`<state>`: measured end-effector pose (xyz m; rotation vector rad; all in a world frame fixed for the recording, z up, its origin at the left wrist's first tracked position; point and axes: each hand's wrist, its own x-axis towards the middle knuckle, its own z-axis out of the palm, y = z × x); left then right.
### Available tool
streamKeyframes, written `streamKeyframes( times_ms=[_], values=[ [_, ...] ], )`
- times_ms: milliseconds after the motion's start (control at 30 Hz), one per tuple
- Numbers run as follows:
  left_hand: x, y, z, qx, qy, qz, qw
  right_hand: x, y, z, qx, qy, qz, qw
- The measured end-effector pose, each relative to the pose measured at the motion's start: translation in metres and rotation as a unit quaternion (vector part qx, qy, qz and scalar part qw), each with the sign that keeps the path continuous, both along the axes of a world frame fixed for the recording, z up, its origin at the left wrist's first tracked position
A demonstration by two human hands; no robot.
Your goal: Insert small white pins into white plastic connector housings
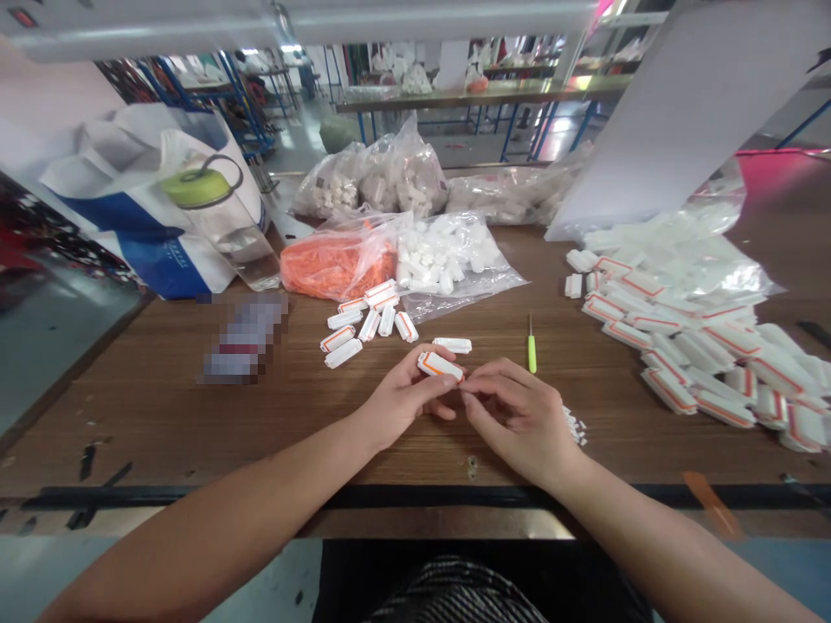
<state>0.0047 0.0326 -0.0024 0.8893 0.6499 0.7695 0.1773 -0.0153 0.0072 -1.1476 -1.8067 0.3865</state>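
My left hand (415,387) grips a small white plastic casing (440,367) with an orange strip along its edge. The thumb lies over its near side. My right hand (519,414) has its thumb and fingertips pinched close at the casing's right end; anything between them is too small to make out. Just beyond my left fingers lies one white casing (453,345). Small white bits (574,427) are scattered beside my right hand, partly hidden by it. A screwdriver with a yellow-green handle (532,353) lies beyond that hand.
Several loose casings (369,325) lie left of centre. Behind them are a bag of orange strips (338,266) and a bag of white parts (447,255). A large heap of casings (701,346) spreads at right. A bottle (227,216) and paper bag (149,234) stand at left.
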Motion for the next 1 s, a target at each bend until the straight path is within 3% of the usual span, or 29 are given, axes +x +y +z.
streamKeyframes(
  times_ms=[267, 533, 633, 767, 1000],
  values=[
    [-0.0008, 0.0022, 0.0005, -0.030, -0.033, -0.023, 0.999, 0.0025, 0.0005, 0.0007, -0.009, 0.020, -0.022, 1.000],
    [-0.0005, 0.0002, -0.0036, -0.010, -0.030, -0.028, 0.999, 0.0043, 0.0004, 0.0002, 0.079, -0.141, -0.003, 0.987],
    [-0.0010, 0.0008, -0.0021, -0.024, -0.030, -0.036, 0.999, 0.0065, 0.0019, 0.0021, 0.036, -0.067, 0.016, 0.997],
    [-0.0016, 0.0028, -0.0007, -0.027, -0.037, -0.057, 0.997, 0.0083, 0.0042, 0.0026, -0.024, 0.032, -0.013, 0.999],
    [-0.0027, 0.0035, -0.0023, -0.016, -0.022, -0.059, 0.998, 0.0040, 0.0023, -0.0009, -0.050, 0.013, 0.020, 0.998]
  ],
)
